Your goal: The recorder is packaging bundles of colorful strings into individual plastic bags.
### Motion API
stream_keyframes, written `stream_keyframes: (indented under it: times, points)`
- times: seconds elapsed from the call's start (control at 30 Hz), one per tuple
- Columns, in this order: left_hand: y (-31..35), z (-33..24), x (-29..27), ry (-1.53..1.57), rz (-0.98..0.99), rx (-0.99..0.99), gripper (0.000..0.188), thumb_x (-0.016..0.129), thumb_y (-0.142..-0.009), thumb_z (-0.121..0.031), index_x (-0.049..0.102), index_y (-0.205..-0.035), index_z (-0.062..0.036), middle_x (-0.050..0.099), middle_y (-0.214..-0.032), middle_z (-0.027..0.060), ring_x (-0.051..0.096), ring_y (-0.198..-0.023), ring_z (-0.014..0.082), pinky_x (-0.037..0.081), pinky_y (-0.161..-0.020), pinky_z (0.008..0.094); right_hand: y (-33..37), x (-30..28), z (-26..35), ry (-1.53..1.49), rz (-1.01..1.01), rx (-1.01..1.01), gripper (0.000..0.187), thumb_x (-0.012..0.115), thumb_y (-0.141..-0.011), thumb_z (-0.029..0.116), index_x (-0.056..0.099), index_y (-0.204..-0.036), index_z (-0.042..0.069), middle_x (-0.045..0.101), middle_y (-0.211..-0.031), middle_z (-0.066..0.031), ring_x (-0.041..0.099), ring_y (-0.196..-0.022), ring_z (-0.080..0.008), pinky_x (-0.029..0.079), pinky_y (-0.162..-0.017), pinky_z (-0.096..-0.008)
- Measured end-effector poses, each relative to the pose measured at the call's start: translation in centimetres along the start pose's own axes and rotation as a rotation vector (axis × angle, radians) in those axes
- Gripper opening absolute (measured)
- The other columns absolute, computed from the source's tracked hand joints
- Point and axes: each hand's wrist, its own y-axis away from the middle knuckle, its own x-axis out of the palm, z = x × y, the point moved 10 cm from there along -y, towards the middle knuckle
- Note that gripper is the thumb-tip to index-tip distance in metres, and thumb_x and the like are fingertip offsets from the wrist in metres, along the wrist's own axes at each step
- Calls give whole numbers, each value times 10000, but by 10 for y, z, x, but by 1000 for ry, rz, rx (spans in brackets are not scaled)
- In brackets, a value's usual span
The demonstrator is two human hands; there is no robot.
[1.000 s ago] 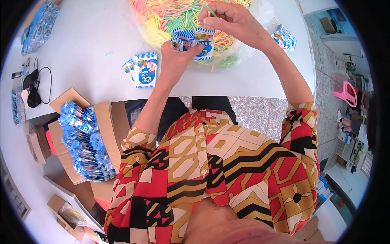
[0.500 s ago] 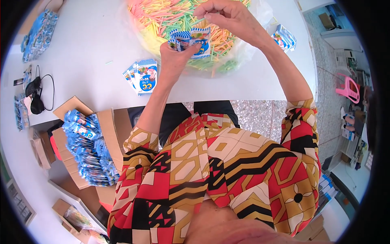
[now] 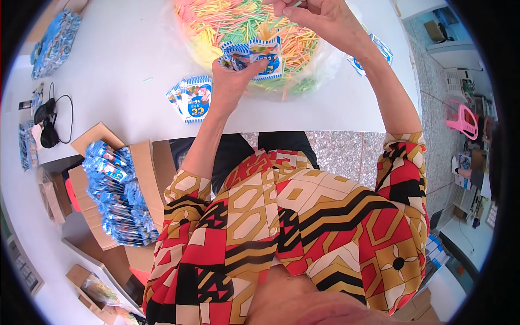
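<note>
My left hand (image 3: 234, 81) is closed around several small blue-and-white printed packets (image 3: 265, 58), fanned out, with the thumb across the front one. Yellowish sticks (image 3: 264, 32) show at that packet's top edge. Beyond and to the right, my right hand (image 3: 325, 21) has its fingers pinched on a thin pale green stick (image 3: 297, 4). Both hands are over a broad heap of thin pastel sticks (image 3: 227, 21), pink, yellow, green and orange. The heap lies in a clear plastic bag (image 3: 187, 40) on the white table. The top of my right hand is cut off by the picture's edge.
More flat packets lie on the table (image 3: 124, 108), one fan (image 3: 195, 100) left of my left forearm, another (image 3: 382, 49) beyond my right wrist. A cardboard box (image 3: 146, 162) at left holds many filled packets (image 3: 111, 189). Black corded objects (image 3: 46, 116) lie far left.
My right hand has moved up and away from the packets, with the green stick between its fingers. The yellowish sticks at the packet show more. My left hand has barely moved.
</note>
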Motion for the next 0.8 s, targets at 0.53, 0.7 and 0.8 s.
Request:
stream_keyframes:
  times: [0.53,0.7,0.8]
  points:
    - [5,-13,0,55,19,14,284,748,-745,-59,638,-999,7,676,-914,59,630,-797,100,512,-732,246,7,6,-37,-41,-10,215,365,624,-839,118,543,-1182,24,587,-962,-73,562,-764,-159,460,-669,-271]
    - [3,-7,3,14,56,-25,307,753,-737,-47,626,-1013,0,673,-931,64,639,-797,115,523,-733,255,37,19,-75,-69,-17,231,208,582,-910,139,620,-1077,22,659,-895,-10,610,-843,-51,471,-727,-191]
    - [3,-5,3,24,42,-32,325,756,-733,-43,616,-1024,-1,670,-937,66,641,-805,119,526,-729,258,42,16,-81,-52,-50,221,204,586,-907,138,625,-1075,29,662,-853,-18,613,-825,-53,477,-726,-198]
